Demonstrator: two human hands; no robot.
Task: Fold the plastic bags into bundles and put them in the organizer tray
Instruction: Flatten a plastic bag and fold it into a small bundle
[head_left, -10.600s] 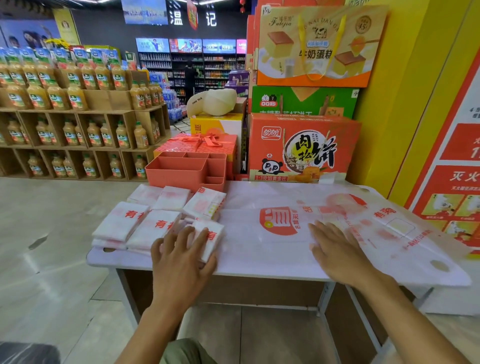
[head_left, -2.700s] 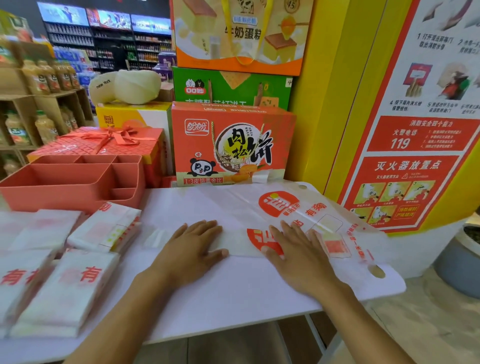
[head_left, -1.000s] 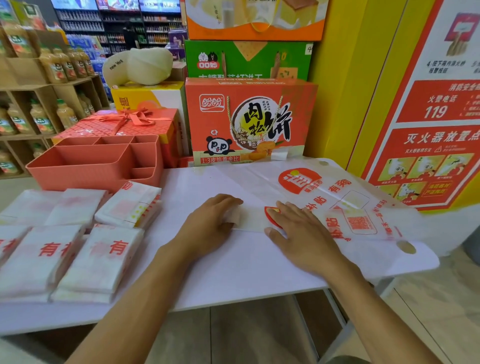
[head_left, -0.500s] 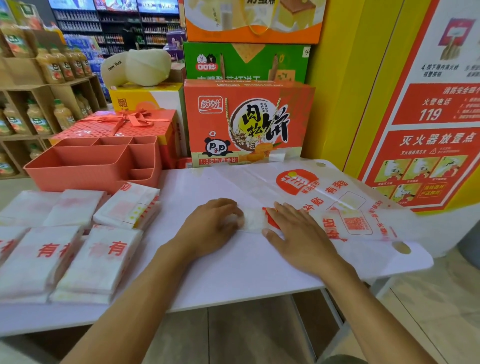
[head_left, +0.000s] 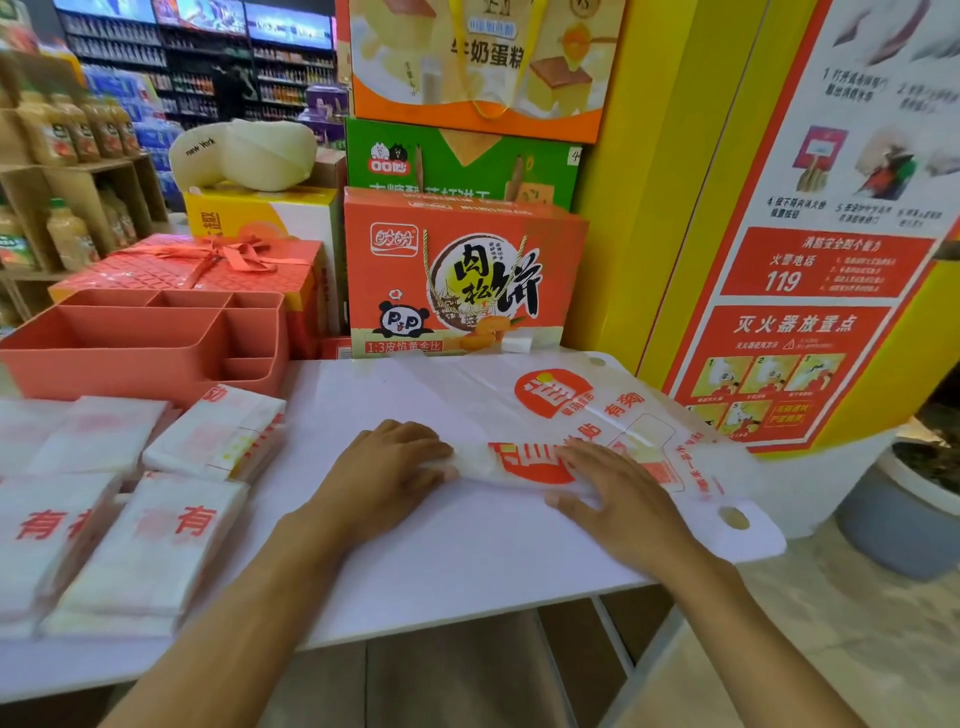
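A white plastic bag with red print (head_left: 519, 462) lies folded into a narrow strip on the white table (head_left: 467, 561). My left hand (head_left: 384, 467) curls over the strip's left end and grips it. Flat on the strip's right part, my right hand (head_left: 618, 499) presses down with straight fingers. Under the strip lies a flat bag (head_left: 576, 400) with a red logo, its handle hole past the table's right edge. Several folded bundles (head_left: 218, 436) lie at the left. The orange organizer tray (head_left: 140, 338) stands behind them, and nothing shows in its compartments.
Gift boxes stand along the table's far edge: an orange panda box (head_left: 462, 270) and a red ribboned box (head_left: 208, 265). A yellow pillar with a red poster (head_left: 795, 291) rises at the right. Drink shelves (head_left: 67, 171) stand at the far left.
The hands have drawn apart along the folded strip, so more of its red logo shows between them. The left hand still holds the strip's end.
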